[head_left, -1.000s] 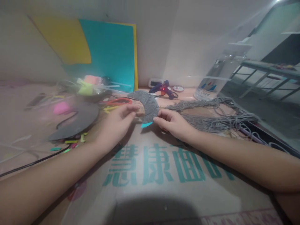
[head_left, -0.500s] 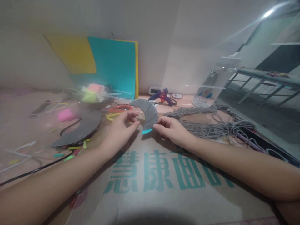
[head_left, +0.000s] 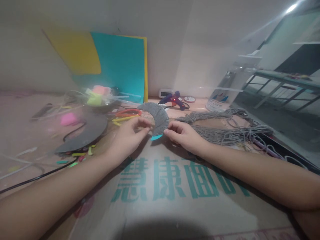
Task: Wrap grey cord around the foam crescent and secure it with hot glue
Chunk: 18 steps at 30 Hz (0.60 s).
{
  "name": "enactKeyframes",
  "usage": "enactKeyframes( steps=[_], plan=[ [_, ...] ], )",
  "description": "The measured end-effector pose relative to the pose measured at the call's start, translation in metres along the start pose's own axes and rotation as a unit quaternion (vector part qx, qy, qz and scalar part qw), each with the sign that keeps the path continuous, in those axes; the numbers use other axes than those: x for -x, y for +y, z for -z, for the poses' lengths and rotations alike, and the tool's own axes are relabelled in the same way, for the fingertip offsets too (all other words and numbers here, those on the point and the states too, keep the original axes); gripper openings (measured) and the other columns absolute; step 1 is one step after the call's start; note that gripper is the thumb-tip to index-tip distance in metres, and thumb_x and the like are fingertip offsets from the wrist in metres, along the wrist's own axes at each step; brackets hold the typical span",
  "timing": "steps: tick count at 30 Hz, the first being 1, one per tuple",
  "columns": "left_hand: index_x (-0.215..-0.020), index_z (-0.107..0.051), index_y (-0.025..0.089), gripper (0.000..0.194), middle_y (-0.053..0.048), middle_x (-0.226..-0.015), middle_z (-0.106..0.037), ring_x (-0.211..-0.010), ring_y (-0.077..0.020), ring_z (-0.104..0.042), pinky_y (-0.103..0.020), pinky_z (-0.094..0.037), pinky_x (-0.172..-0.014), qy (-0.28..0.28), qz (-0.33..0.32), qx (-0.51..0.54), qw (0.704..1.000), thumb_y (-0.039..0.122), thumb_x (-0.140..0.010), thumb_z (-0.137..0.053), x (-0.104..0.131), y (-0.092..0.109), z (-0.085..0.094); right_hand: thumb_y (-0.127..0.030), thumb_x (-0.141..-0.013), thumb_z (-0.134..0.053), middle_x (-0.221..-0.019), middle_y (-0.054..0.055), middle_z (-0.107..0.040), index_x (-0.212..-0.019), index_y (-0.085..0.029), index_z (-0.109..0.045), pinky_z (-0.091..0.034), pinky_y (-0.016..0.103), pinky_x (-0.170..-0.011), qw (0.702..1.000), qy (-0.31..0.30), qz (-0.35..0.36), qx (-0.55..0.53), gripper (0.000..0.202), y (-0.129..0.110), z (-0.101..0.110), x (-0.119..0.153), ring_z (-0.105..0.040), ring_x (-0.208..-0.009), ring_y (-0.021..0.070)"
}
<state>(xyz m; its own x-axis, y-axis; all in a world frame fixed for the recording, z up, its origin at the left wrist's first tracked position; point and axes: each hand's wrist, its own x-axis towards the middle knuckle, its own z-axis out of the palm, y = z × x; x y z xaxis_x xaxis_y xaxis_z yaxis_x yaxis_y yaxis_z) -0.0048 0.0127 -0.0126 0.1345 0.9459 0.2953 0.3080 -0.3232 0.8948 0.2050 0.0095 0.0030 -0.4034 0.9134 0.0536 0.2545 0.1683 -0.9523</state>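
Across the pink tabletop (head_left: 15,133), big turquoise and yellow sheets (head_left: 120,66) stand against the wall; loose grey yarn (head_left: 220,135) sprawls right. My right hand (head_left: 183,135) pinches the grey yarn-wrapped, turquoise-tipped crescent (head_left: 160,116) by its lower outer edge, between my hands; my left hand (head_left: 128,136), fingers narrowed, is just beside it, grip unclear. Behind: the purple glue gun (head_left: 175,99).

Person, own body. Left hand (head_left: 130,136) and right hand (head_left: 183,135): ungloved, slender fingers, rounded tips. Left wrist (head_left: 107,160) and right wrist (head_left: 206,149): bare, narrower than the arms behind them. Left forearm (head_left: 62,188) and right forearm (head_left: 250,170): bare, smooth in outline, broadening away from the wrist. Nail detail: too blurred to record.
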Motion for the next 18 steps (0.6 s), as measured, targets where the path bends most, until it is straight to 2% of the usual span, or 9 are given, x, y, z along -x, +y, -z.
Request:
enactKeyframes(
  steps=[5, 12, 18],
  plan=[
    [-0.096, -0.064, 0.020, 0.015, -0.005, -0.098, -0.073, -0.093, -0.0192, -0.069, -0.035, -0.052, -0.089, -0.006, 0.038, 0.065, 0.997, 0.028, -0.085, -0.060, -0.0006, 0.0019, -0.0018, -0.038, -0.087, -0.060, -0.053, -0.008, -0.047, -0.077, -0.019, -0.052, -0.027, 0.022, -0.045, 1.000, -0.001, 0.001, 0.001, 0.022, 0.0004, -0.0002, -0.0007, -0.037, -0.045, 0.0068],
    [-0.093, -0.066, 0.021, 0.016, -0.005, -0.100, -0.073, -0.095, -0.0216, -0.067, -0.038, -0.051, -0.089, 0.016, 0.015, -0.027, 0.999, 0.029, -0.079, -0.067, -0.0019, -0.0001, 0.0009, -0.036, -0.086, -0.060, -0.053, -0.008, -0.046, -0.075, -0.019, -0.050, -0.027, 0.023, -0.045, 1.000, 0.002, 0.004, -0.005, 0.022, -0.0019, -0.0010, 0.0000, -0.036, -0.045, 0.0069],
    [-0.100, -0.063, 0.022, 0.020, -0.003, -0.102, -0.068, -0.089, -0.0194, -0.063, -0.035, -0.049, -0.083, 0.007, 0.008, -0.064, 0.998, 0.028, -0.081, -0.061, -0.0005, -0.0041, -0.0001, -0.036, -0.086, -0.060, -0.053, -0.008, -0.045, -0.075, -0.019, -0.051, -0.026, 0.023, -0.046, 1.000, 0.000, 0.012, 0.001, 0.022, -0.0002, 0.0002, -0.0004, -0.037, -0.045, 0.0070]
  ],
)
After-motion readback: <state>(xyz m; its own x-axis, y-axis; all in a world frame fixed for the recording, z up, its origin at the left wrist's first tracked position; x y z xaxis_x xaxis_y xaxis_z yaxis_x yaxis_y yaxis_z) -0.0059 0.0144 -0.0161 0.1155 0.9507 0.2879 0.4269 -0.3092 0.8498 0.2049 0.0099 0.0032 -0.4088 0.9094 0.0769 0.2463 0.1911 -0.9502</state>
